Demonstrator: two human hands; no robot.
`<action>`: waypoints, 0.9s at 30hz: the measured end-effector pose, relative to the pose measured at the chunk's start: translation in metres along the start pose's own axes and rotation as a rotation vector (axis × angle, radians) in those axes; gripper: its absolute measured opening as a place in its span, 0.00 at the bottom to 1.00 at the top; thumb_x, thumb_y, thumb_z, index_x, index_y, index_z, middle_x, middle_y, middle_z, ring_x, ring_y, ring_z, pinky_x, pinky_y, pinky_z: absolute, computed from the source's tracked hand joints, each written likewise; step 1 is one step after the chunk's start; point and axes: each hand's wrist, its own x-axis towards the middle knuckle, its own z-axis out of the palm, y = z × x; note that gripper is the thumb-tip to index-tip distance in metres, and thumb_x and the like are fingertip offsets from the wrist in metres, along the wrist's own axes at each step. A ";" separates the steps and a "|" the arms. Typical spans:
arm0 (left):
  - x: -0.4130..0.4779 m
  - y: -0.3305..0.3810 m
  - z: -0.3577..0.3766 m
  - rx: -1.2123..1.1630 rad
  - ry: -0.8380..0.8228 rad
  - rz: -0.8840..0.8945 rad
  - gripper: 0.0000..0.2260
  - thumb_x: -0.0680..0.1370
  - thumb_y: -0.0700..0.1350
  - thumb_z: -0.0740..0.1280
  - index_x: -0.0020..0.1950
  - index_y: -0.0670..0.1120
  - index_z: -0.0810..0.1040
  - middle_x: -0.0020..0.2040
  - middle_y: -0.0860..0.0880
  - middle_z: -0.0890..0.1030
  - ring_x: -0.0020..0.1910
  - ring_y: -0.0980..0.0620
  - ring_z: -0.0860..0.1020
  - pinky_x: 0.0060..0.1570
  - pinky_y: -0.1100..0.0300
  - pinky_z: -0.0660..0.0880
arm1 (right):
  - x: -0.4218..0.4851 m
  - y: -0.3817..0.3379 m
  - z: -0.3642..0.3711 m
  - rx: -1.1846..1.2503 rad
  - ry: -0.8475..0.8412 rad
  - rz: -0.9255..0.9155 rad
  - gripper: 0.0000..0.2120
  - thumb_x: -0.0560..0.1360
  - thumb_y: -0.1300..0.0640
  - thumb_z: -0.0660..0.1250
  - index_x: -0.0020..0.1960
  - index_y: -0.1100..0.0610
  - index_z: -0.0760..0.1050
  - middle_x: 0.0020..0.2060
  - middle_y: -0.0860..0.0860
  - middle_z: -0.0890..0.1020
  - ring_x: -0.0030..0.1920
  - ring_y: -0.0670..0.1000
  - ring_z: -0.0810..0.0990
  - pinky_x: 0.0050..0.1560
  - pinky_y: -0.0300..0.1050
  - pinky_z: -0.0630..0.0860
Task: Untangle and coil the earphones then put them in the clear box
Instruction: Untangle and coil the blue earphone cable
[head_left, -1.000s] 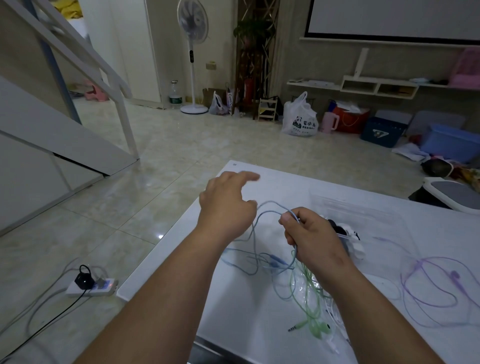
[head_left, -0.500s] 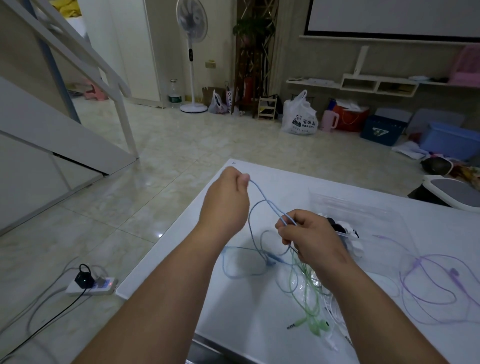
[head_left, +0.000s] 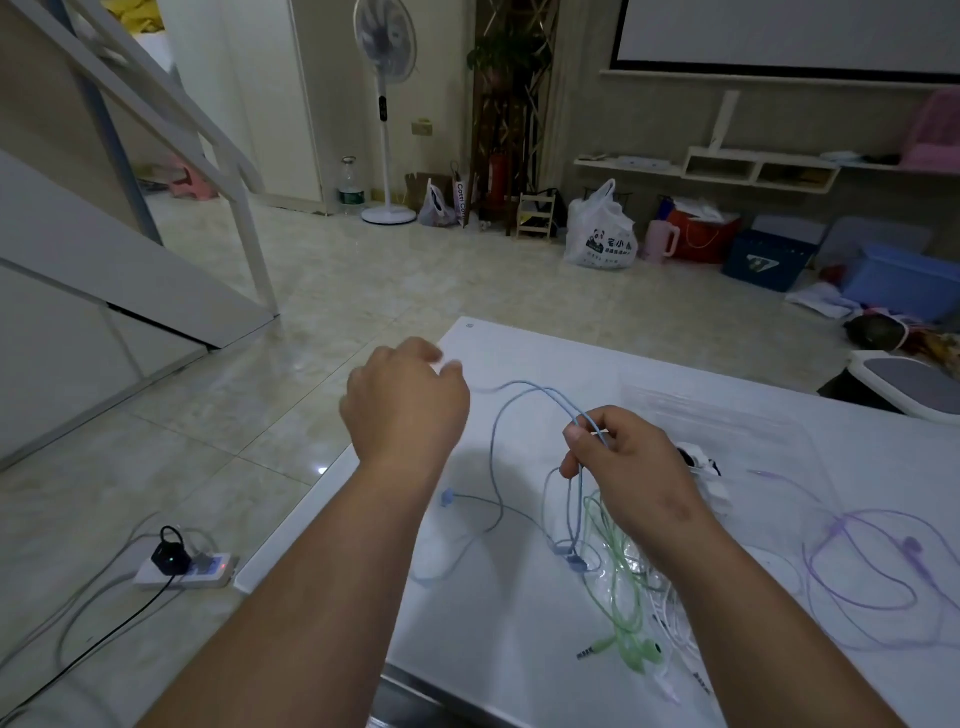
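Pale blue thin earphone cord (head_left: 519, 441) pinched between thumb and fingers of right hand (head_left: 623, 467), looping toward left hand (head_left: 405, 405); left fingers blurred, grip unclear. Green earphone tangle (head_left: 618, 597) beneath right wrist; clear plastic box (head_left: 737, 431) just beyond right hand, on white tabletop (head_left: 493, 623).

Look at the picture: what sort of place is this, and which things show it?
Probably a lived-in home room: a standing fan by the wall, a projector screen above low shelves, and bags and storage boxes on the tiled floor.
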 end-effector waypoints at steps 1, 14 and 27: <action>-0.001 -0.001 0.002 0.034 0.001 0.052 0.12 0.78 0.49 0.62 0.60 0.52 0.78 0.56 0.49 0.78 0.58 0.45 0.74 0.55 0.51 0.69 | -0.001 -0.001 0.000 0.000 -0.004 -0.009 0.06 0.79 0.55 0.63 0.46 0.55 0.76 0.34 0.45 0.85 0.28 0.48 0.67 0.26 0.32 0.66; -0.010 0.012 0.018 -0.129 -0.438 0.454 0.08 0.81 0.49 0.60 0.44 0.55 0.77 0.43 0.57 0.77 0.50 0.50 0.74 0.52 0.53 0.71 | -0.003 -0.008 0.001 0.026 0.000 -0.029 0.07 0.79 0.54 0.64 0.45 0.54 0.78 0.33 0.46 0.83 0.27 0.39 0.70 0.34 0.40 0.65; -0.005 0.008 0.013 -0.059 -0.292 0.307 0.10 0.79 0.55 0.63 0.43 0.51 0.73 0.36 0.57 0.72 0.40 0.54 0.72 0.32 0.63 0.62 | 0.000 -0.004 -0.012 -0.003 -0.025 0.017 0.13 0.77 0.55 0.67 0.35 0.55 0.77 0.27 0.45 0.79 0.22 0.41 0.66 0.29 0.36 0.65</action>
